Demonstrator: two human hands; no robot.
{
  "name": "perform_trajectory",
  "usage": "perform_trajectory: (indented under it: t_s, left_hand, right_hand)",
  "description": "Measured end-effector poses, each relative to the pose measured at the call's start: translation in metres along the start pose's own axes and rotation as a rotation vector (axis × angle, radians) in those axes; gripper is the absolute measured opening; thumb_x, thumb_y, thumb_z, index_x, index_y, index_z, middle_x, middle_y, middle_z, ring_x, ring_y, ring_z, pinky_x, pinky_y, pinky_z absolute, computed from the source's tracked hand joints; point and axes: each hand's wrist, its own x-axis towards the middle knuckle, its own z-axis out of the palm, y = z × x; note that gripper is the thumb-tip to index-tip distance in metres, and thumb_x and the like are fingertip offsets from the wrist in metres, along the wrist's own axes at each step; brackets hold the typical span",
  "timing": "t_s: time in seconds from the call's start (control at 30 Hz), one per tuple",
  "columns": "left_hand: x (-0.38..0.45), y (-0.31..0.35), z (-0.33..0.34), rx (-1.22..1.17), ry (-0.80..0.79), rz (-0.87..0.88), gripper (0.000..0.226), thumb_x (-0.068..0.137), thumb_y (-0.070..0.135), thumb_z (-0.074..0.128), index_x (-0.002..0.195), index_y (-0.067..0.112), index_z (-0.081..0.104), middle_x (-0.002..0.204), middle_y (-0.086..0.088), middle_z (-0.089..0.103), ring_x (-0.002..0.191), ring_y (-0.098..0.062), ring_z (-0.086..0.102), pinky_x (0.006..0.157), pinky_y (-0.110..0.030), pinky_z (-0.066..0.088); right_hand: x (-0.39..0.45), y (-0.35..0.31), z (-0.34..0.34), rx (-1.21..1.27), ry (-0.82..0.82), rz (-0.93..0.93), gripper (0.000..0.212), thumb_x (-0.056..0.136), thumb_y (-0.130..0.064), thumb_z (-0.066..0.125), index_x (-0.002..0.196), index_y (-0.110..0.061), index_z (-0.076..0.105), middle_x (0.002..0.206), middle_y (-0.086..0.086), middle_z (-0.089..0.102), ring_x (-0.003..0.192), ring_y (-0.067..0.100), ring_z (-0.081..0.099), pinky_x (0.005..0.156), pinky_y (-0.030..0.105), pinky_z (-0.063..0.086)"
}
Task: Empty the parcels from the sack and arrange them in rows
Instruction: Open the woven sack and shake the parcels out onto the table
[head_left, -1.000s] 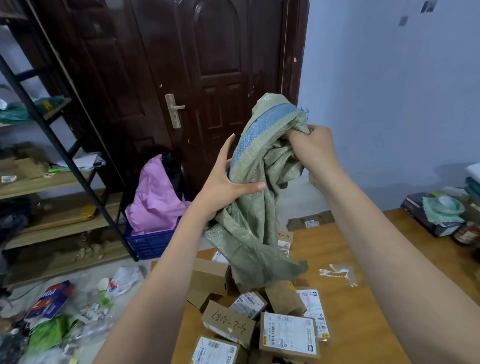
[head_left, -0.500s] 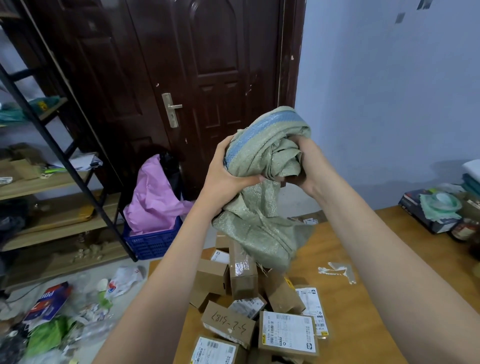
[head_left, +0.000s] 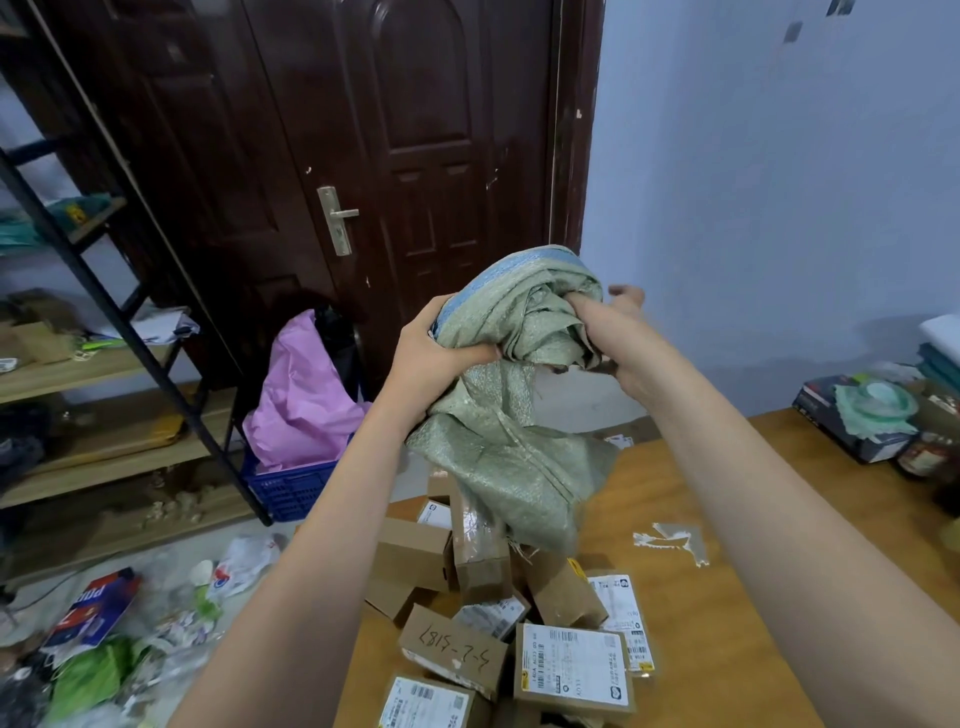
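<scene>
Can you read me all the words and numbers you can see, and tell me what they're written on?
"5-2-5187", handwritten and upside down from here, on the brown box near the front of the table.
"140A A033 00", small print, roughly, on the white label of the flat parcel.
Big white letters on the red and blue packet on the floor: cut off, not readable.
Other parcel labels and barcodes: too small or blurred.

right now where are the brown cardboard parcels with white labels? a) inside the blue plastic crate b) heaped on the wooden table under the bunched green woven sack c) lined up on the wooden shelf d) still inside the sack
b: the brown cardboard parcels lie in a loose heap on the wooden table, below the bunched green woven sack held in both hands.
</scene>
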Motion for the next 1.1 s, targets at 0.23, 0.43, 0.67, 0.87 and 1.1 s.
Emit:
perform_trajectory:
  t_s: [0.23,0.43,0.67,0.87,1.1]
  left_hand:
    - [0.002,-0.003,0.002,-0.005,-0.006,-0.049,0.060,0.063,0.008,0.088,0.117,0.020,0.065,0.097,0.005,0.072,0.081,0.002,0.068,0.064,-0.009,0.048]
    - [0.003,-0.001,0.003,-0.020,0.007,-0.080,0.057,0.066,0.006,0.085,0.117,0.020,0.063,0.097,0.006,0.072,0.077,0.004,0.068,0.061,-0.009,0.049]
    - [0.000,-0.007,-0.002,-0.108,0.002,-0.193,0.058,0.067,0.009,0.084,0.120,0.021,0.063,0.101,0.001,0.073,0.081,-0.005,0.071,0.062,-0.014,0.052]
    - [-0.002,-0.009,0.005,-0.339,-0.071,-0.425,0.052,0.076,0.016,0.079,0.121,0.013,0.053,0.106,-0.014,0.071,0.089,-0.026,0.074,0.075,-0.040,0.060]
    - [-0.003,-0.015,-0.009,-0.302,-0.230,-0.455,0.061,0.076,0.039,0.081,0.127,0.019,0.055,0.112,-0.008,0.073,0.101,-0.024,0.071,0.086,-0.043,0.058]
  right_hand:
    - [-0.025,-0.023,0.003,-0.596,0.095,-0.717,0.077,0.084,-0.048,0.063,0.149,-0.032,0.025,0.153,-0.001,0.026,0.142,0.018,0.029,0.117,0.046,0.022]
    - [-0.037,-0.013,0.019,-1.198,-0.241,-0.655,0.137,0.056,-0.073,0.076,0.148,-0.045,-0.022,0.161,0.011,-0.018,0.147,0.036,-0.020,0.114,0.065,-0.008]
    - [-0.035,0.014,0.037,-1.398,-0.222,-0.644,0.157,0.044,-0.070,0.084,0.138,-0.045,-0.039,0.154,0.022,-0.034,0.141,0.046,-0.029,0.113,0.068,-0.005]
    - [-0.021,0.024,0.051,-1.347,-0.043,-0.682,0.144,0.053,-0.045,0.088,0.148,-0.046,-0.019,0.157,0.024,0.002,0.145,0.047,0.006,0.113,0.067,0.009]
    - [-0.001,0.032,0.041,-1.245,-0.016,-0.651,0.101,0.059,-0.052,0.079,0.143,-0.040,0.023,0.125,0.008,0.048,0.113,0.031,0.050,0.099,0.047,0.036]
